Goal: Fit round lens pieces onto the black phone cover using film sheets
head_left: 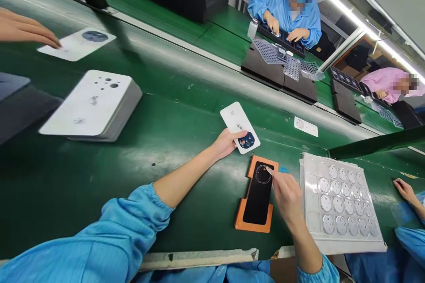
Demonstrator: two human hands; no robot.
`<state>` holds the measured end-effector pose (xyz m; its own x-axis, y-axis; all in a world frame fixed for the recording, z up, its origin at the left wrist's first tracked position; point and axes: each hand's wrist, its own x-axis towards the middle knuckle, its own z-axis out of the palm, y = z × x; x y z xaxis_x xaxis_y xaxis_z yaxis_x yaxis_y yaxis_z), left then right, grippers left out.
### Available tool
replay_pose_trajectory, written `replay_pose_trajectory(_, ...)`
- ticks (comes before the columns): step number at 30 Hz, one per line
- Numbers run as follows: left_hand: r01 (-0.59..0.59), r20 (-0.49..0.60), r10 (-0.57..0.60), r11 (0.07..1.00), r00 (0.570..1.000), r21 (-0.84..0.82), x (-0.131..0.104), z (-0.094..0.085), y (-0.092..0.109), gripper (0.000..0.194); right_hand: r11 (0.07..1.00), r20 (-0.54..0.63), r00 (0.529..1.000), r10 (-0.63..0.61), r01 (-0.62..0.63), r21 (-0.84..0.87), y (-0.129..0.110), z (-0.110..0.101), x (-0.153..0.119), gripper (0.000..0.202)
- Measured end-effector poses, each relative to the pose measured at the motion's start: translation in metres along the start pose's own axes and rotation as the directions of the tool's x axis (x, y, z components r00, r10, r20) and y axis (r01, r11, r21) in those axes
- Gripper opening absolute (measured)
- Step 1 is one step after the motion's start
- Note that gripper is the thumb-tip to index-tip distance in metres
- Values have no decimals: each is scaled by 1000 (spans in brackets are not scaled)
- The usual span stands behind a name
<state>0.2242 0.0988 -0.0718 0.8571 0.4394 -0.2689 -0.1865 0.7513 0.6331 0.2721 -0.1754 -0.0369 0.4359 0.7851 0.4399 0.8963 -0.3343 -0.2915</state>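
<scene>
My left hand [226, 145] grips a white phone back panel [236, 117] by its edge, the thumb beside its dark round camera ring [247, 140]. The panel is tilted above the green bench. To the right, the fingers of my right hand [288, 194] are pinched together over a black phone-shaped plate [256, 201], at the octagonal outline near its top. Whatever lies between those fingertips is hidden or too small to name. The plate rests in an orange fixture [260, 227]. Right of it is a clear plastic tray [345, 246] with rows of silvery round pieces.
A stack of white panels [96, 101] stands at left. Beyond it, a co-worker's hand [26, 28] touches another panel [71, 51]. One more panel [308, 129] lies on the metal-coloured strip. Another person's hand [407, 192] rests at right. Two people work across the bench. A dark post [378, 142] crosses behind the tray.
</scene>
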Motion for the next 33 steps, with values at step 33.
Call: replay_pose_trajectory(33, -360, 253, 258, 610, 933, 706, -69, 82, -55, 51, 854, -346, 838, 423, -240, 462, -8, 6, 48, 15)
